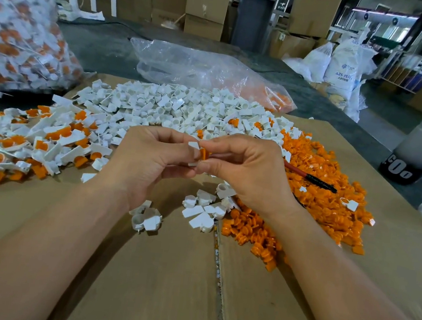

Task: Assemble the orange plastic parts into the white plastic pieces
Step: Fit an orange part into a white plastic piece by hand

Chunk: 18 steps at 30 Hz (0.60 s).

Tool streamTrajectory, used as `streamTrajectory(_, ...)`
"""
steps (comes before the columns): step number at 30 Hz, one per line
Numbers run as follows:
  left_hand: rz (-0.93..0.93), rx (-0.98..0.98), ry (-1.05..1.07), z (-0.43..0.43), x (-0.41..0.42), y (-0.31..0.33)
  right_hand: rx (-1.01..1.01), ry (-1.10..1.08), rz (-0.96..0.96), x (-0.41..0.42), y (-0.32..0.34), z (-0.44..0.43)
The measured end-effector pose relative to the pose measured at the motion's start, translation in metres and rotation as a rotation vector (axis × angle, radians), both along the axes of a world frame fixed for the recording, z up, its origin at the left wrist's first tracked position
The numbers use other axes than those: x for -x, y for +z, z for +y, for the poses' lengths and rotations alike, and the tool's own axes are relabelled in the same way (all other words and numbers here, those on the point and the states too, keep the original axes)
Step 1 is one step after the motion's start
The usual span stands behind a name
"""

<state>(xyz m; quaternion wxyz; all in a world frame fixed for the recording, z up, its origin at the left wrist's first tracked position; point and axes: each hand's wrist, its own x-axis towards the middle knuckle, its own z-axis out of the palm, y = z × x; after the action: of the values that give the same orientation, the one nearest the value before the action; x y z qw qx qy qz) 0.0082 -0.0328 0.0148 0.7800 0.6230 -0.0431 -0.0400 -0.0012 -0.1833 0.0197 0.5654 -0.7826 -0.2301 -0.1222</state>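
Note:
My left hand (pixel 149 160) pinches a small white plastic piece (pixel 193 146) above the cardboard. Against it, my right hand (pixel 240 168) pinches an orange plastic part (pixel 203 154); the two parts touch between my fingertips. A red tool with a black tip (pixel 308 176) sticks out to the right from under my right hand. Loose white pieces (pixel 173 108) are heaped behind my hands. An orange parts pile (pixel 327 194) lies to the right. Assembled white-and-orange pieces (pixel 30 139) are heaped at the left.
The work surface is flattened cardboard (pixel 165 273) with a taped seam. A clear bag of assembled pieces (pixel 22 28) stands at far left, and a near-empty plastic bag (pixel 201 69) lies behind the white heap. A few white pieces (pixel 204 209) lie near my wrists. Cartons stand behind.

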Motion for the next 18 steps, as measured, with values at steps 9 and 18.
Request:
streamTrajectory(9,-0.004,0.023,0.019,-0.0005,0.0025,0.0024,0.018,-0.038,0.039,-0.0009,0.0004,-0.0009)
streamTrajectory(18,0.011,0.011,0.015,-0.0007,0.0017,0.0033,0.0,0.058,-0.002,-0.0001,0.0009,-0.0015)
